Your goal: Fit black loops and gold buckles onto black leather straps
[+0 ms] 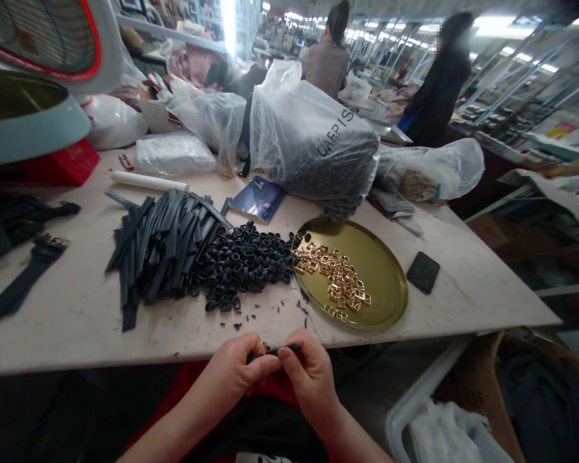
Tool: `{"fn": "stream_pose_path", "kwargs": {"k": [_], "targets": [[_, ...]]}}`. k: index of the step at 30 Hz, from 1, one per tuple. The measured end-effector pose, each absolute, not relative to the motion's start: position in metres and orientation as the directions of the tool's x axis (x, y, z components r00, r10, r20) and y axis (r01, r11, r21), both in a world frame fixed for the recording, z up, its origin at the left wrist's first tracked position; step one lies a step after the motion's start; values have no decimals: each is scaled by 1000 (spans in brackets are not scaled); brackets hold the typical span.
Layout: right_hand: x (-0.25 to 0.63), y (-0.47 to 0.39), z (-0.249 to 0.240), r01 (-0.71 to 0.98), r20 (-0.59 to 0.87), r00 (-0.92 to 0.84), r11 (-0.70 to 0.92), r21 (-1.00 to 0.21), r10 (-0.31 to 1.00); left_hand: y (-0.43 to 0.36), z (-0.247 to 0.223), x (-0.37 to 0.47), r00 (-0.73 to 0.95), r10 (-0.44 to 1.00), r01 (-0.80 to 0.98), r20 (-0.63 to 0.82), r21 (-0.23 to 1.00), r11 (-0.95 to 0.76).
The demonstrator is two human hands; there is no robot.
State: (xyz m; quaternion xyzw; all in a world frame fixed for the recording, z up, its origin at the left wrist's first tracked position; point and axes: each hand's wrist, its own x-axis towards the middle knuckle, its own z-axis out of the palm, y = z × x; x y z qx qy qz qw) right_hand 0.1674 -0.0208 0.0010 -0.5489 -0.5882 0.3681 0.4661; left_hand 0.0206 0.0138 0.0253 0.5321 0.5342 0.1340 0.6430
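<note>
Both my left hand (244,363) and my right hand (309,363) are closed on one dark strap (273,351) at the table's front edge. A bit of gold-coloured metal shows on the strap by my left fingers; much of the strap is hidden by my hands. Beyond them lies a heap of small black loops (248,257). To its left is a pile of flat dark straps (166,241). On the right a round gold tray (386,289) holds many gold-coloured square buckles (345,280) and a few black loops.
A black phone (423,272) lies right of the tray. Behind are a blue booklet (258,199), a white roll (149,181) and a large clear plastic bag (309,128). Finished-looking straps (24,276) lie at left, under a fan (43,38). Two people stand farther back.
</note>
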Motion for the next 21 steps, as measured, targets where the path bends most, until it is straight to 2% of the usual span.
{"fn": "stream_pose_path", "kwargs": {"k": [3,6,9,11,13,14,16,17,21], "targets": [[171,-18,1,233,138,-33,142,-962,990,17,24,26,346,740,415,-577,802,431],[171,-16,0,222,32,-38,40,-974,999,17,26,28,283,838,484,-466,824,295],[173,-14,-3,268,-7,-75,14,-963,997,18,27,27,384,860,479,-335,869,125],[188,-4,-6,329,30,-139,75,-942,990,20,22,24,426,839,478,-338,872,109],[220,18,-8,437,83,-115,125,-891,990,24,14,20,392,822,496,-413,847,189],[242,33,-9,506,113,-44,120,-854,993,25,9,18,360,810,493,-463,832,257],[289,72,-10,694,198,66,98,-713,978,26,0,17,315,778,441,-543,810,387],[310,93,-11,788,219,47,99,-608,975,25,-4,17,300,767,407,-568,803,435],[344,170,-19,830,203,-82,180,-528,976,24,-10,24,276,769,328,-576,809,488]]}}
